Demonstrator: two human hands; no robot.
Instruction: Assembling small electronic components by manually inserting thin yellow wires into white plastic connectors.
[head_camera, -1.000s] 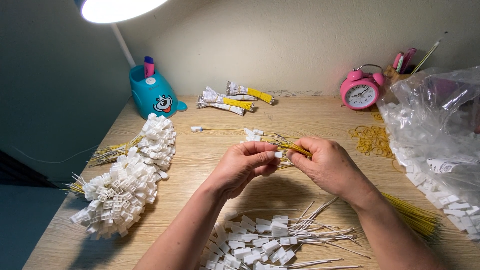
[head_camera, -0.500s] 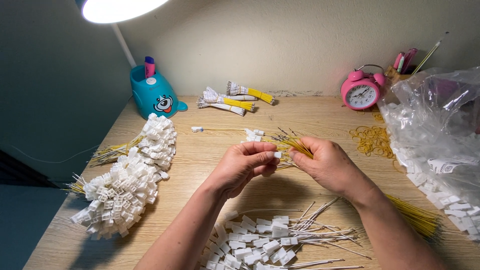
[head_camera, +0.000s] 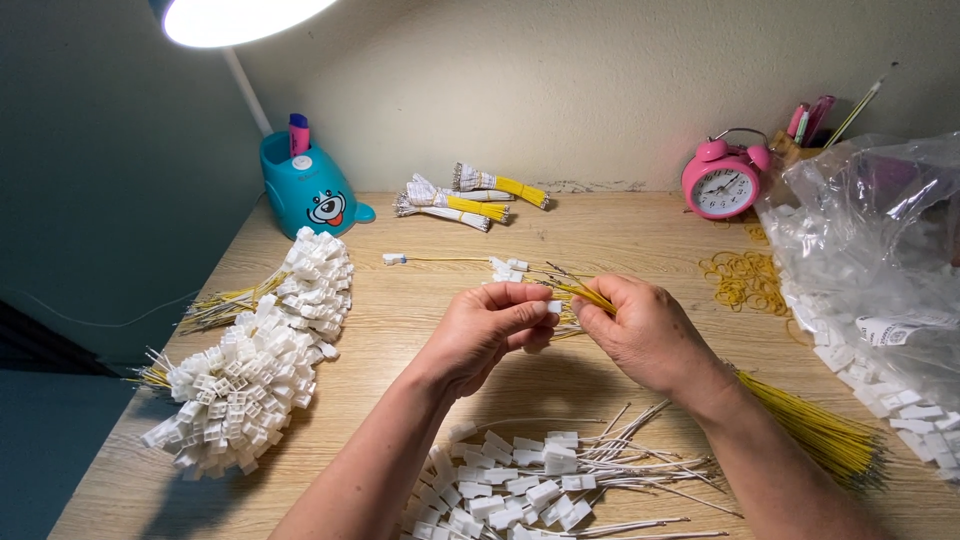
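While left fingers pinch a white connector, right fingers grip yellow wires angled up-left.

Connector pile left (bag right)

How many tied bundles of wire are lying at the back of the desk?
3, side by side near the wall, right of the blue pen holder: top bundle, middle bundle, lowest bundle. More may be hidden behind them.

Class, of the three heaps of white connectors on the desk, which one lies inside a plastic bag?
The right-edge heap, under the clear plastic bag; the others lie bare.
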